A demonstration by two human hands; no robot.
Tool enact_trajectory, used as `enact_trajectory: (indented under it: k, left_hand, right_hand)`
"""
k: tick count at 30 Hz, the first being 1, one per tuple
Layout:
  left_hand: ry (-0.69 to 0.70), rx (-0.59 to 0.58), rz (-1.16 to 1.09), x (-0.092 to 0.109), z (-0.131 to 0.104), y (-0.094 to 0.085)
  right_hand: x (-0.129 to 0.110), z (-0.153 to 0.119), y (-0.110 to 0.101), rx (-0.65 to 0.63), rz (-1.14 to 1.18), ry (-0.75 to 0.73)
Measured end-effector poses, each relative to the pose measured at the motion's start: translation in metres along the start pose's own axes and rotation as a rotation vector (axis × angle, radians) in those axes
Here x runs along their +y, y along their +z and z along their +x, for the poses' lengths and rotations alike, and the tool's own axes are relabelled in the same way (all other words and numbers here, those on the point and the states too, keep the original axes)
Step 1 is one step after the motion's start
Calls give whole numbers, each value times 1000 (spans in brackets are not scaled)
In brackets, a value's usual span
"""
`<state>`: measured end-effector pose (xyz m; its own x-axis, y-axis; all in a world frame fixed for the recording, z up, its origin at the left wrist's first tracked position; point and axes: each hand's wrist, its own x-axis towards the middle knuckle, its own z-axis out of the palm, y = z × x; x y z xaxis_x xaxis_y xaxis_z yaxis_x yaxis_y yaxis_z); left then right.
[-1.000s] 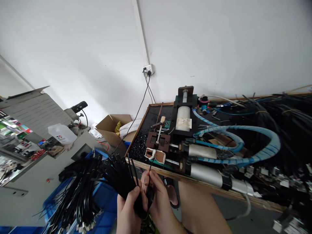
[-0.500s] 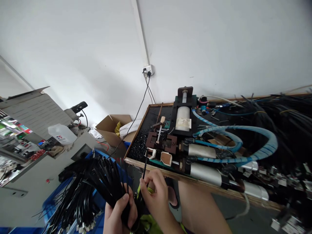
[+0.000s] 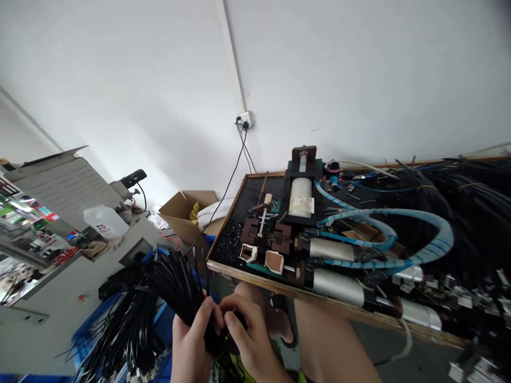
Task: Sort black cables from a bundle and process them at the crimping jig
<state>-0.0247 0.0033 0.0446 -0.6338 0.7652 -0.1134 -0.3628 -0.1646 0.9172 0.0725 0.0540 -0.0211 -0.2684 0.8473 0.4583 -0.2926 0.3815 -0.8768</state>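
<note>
My left hand (image 3: 195,335) is closed around a thick bundle of black cables (image 3: 175,282), their loose ends fanning up and to the left. One or two strands stand apart from the rest above my thumb. Right beside it, my right hand (image 3: 249,330) has its fingers curled, with the dark end of a black cable showing between thumb and fingers; most of that cable is hidden. Both hands are below the front edge of the bench. Beyond them sits a pneumatic fixture with a brown clamp block (image 3: 266,235) and two tape-edged pads (image 3: 274,261) at its front.
The wood-edged bench (image 3: 247,274) carries air cylinders (image 3: 337,287), blue hoses (image 3: 439,234) and more black cables at right. Left of my hands, a blue bin (image 3: 85,332) holds cables with metal ends. A cardboard box (image 3: 183,213) and a plastic jug (image 3: 106,222) stand farther back.
My right hand has drawn back from the fixture's front pads toward my left hand, taking the single cable's tip away from the clamp. The left hand still grips the bundle.
</note>
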Motion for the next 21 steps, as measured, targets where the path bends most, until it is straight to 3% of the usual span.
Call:
enact_trajectory:
  k: [3,10,16,21]
  left_hand:
    - [-76,96,-18,-10,9,-2]
    - [-147,-8,-30,-17,10,14]
    - [-193,51,-117,-19,3,42]
    - [-209,89,-136,-21,-1,57]
  right_hand:
    - [-7,4,-1,71,82,-32]
    - [2,9,-5,120,316,100]
    - [21,4,-3,383,804,405]
    - [34,3,-9,497,792,367]
